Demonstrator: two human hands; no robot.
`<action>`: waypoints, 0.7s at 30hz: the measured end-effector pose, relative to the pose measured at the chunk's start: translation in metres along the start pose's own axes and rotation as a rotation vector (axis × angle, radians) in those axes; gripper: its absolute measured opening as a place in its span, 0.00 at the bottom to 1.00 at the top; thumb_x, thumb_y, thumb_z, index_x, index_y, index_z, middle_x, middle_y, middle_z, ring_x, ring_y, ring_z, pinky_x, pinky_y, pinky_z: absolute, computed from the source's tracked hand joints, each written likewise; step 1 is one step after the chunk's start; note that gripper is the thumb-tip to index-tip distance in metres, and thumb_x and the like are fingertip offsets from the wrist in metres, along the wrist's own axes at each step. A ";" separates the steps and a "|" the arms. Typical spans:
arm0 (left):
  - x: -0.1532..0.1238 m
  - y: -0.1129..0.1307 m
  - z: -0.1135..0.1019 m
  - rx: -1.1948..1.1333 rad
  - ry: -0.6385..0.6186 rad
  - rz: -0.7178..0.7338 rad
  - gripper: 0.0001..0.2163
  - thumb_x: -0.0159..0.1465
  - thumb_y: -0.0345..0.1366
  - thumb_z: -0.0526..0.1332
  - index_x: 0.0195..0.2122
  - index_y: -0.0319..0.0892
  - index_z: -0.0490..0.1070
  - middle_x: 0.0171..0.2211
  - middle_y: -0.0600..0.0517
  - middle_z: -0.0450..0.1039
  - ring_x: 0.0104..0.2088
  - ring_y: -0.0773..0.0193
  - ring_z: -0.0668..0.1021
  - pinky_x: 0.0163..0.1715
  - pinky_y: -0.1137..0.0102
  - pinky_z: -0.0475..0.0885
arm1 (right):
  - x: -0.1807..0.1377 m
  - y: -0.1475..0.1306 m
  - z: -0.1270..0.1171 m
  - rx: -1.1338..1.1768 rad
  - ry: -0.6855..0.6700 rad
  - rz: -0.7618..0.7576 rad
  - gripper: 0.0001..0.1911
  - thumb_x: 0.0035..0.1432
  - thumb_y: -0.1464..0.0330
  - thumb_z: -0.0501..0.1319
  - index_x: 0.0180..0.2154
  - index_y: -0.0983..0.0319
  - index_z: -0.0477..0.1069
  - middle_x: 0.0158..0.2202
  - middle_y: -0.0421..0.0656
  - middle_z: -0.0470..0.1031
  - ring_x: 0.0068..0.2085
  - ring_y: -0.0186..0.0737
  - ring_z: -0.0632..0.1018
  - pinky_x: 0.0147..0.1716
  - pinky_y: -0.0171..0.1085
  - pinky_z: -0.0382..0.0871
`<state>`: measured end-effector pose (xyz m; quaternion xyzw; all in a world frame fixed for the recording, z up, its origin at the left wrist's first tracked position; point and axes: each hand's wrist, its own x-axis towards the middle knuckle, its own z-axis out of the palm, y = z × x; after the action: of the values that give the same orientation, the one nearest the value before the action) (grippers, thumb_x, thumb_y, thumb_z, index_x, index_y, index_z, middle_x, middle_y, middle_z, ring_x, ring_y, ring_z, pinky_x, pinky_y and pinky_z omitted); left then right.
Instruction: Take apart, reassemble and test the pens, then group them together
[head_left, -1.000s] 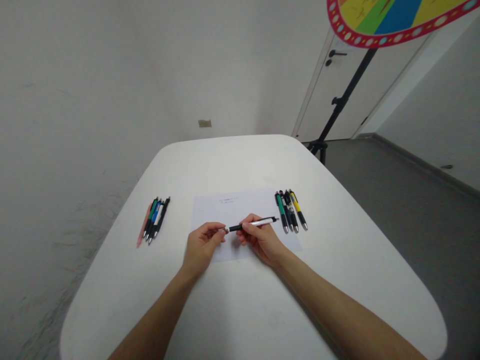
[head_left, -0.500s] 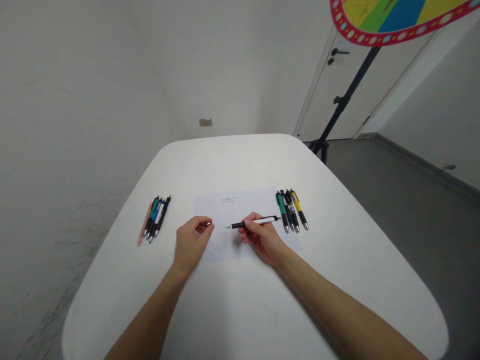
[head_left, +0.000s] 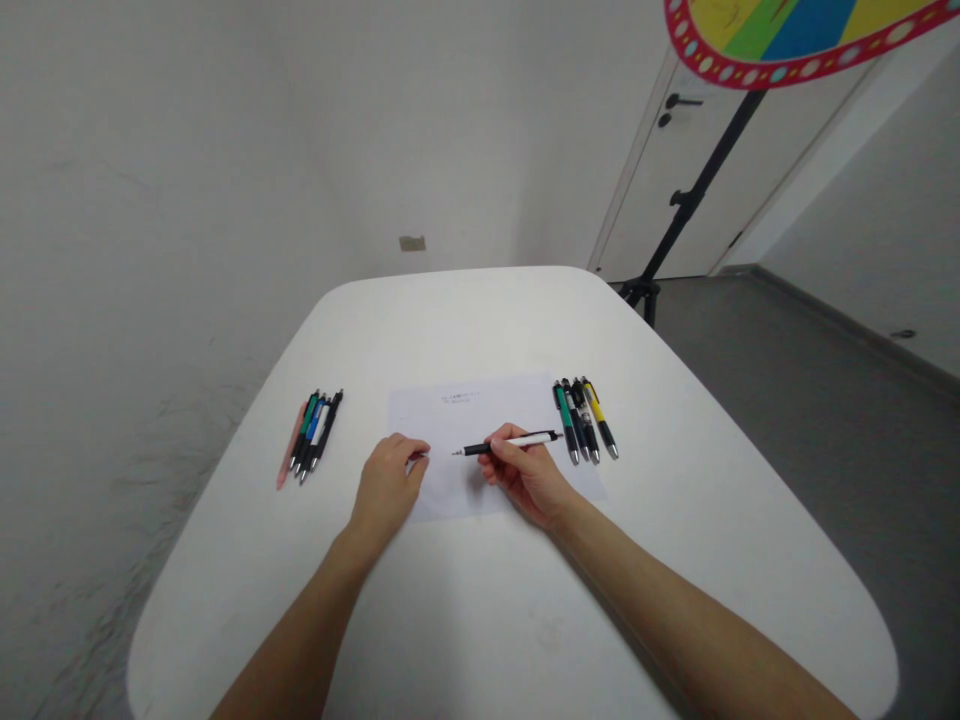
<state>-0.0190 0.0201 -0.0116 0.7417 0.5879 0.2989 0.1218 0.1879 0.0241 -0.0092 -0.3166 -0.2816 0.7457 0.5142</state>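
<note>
My right hand [head_left: 521, 470] grips a ballpoint pen [head_left: 536, 439] with a white barrel and black grip, held nearly level above the paper. Its front end points left and looks thin, with no silver cone like the other pens have. Just left of that end, my left hand [head_left: 390, 478] pinches a small silver pen tip [head_left: 425, 455], mostly hidden between thumb and fingers. A gap separates the pinched piece from the pen. Under both hands lies a white sheet of paper [head_left: 435, 420] with a few lines of small writing near its top.
Several pens [head_left: 311, 435], one of them pink, lie grouped on the left of the white table [head_left: 465, 330]. Another group of pens [head_left: 585, 420] lies just right of the paper. Beyond the table stand a wall and a colourful wheel [head_left: 795, 40] on a black stand.
My left hand has turned slightly and its fingers have closed further over the silver tip, which shows less now. The right hand and pen stay almost still.
</note>
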 end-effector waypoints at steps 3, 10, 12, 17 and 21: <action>0.000 0.001 0.000 -0.011 -0.012 -0.019 0.07 0.60 0.30 0.58 0.36 0.42 0.76 0.33 0.49 0.76 0.37 0.57 0.76 0.42 0.62 0.71 | 0.000 0.000 0.000 -0.004 0.003 0.005 0.17 0.41 0.61 0.76 0.26 0.61 0.71 0.22 0.39 0.78 0.22 0.31 0.75 0.20 0.28 0.68; 0.001 0.001 -0.001 0.028 -0.018 -0.081 0.07 0.58 0.32 0.61 0.38 0.41 0.75 0.31 0.50 0.75 0.34 0.58 0.75 0.39 0.63 0.70 | 0.000 0.000 0.000 -0.008 0.000 0.005 0.17 0.41 0.61 0.76 0.26 0.61 0.72 0.21 0.39 0.78 0.22 0.31 0.75 0.19 0.28 0.68; 0.002 0.001 -0.001 0.047 -0.011 -0.102 0.06 0.58 0.33 0.61 0.36 0.42 0.76 0.31 0.50 0.76 0.34 0.57 0.75 0.39 0.63 0.69 | 0.000 0.001 0.000 -0.007 -0.005 0.003 0.17 0.42 0.61 0.76 0.26 0.61 0.72 0.22 0.39 0.78 0.22 0.31 0.75 0.19 0.28 0.68; 0.002 -0.001 0.000 0.064 0.001 -0.109 0.04 0.59 0.33 0.61 0.33 0.42 0.76 0.31 0.49 0.76 0.35 0.57 0.76 0.39 0.62 0.69 | 0.000 0.000 0.000 -0.008 -0.006 -0.002 0.16 0.43 0.62 0.75 0.27 0.61 0.72 0.22 0.40 0.78 0.22 0.31 0.75 0.19 0.28 0.68; 0.002 -0.001 -0.001 0.057 0.053 -0.096 0.06 0.58 0.33 0.63 0.37 0.43 0.75 0.30 0.51 0.74 0.34 0.58 0.75 0.38 0.63 0.69 | 0.000 0.000 0.000 -0.011 -0.008 -0.004 0.16 0.42 0.61 0.76 0.26 0.61 0.72 0.22 0.40 0.78 0.22 0.31 0.75 0.19 0.28 0.68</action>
<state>-0.0197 0.0216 -0.0108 0.7075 0.6343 0.2954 0.0991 0.1879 0.0245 -0.0098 -0.3157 -0.2886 0.7443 0.5129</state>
